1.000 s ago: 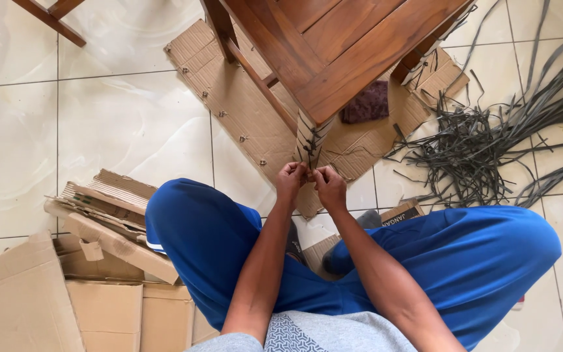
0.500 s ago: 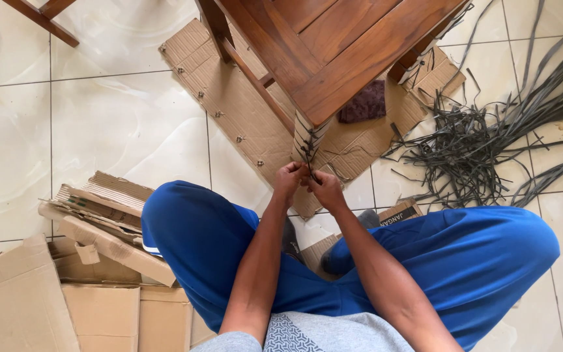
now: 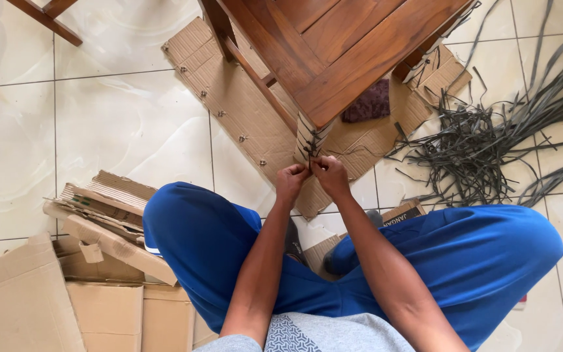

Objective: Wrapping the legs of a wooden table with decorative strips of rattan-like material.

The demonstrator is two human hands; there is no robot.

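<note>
Leg: the wrapped leg (image 3: 309,138) of the wooden table (image 3: 353,49) stands at the table's near corner, bound in pale and dark strips, resting on the cardboard sheet (image 3: 242,111).
Left hand: the left hand (image 3: 292,182) is curled, fingertips pinching at the strip ends at the bottom of the leg, just left of it.
Right hand: the right hand (image 3: 331,176) is curled too, fingers pinching the same spot from the right; the two hands touch or nearly touch each other.
Strip held: too small to tell which strip each hand grips.
Knees: blue trousers (image 3: 464,261) spread wide on both sides, the forearms running between them.
Right side: a tangle of dark strips (image 3: 483,150) lies on the floor tiles near the sheet's right edge, close to the right knee.
Left side: a cardboard pile (image 3: 92,221) sits against the left knee; bare tiles (image 3: 112,130) lie beyond it, up to the sheet's left edge.
Under table: a dark cloth (image 3: 367,104) lies on the sheet behind the leg.
</note>
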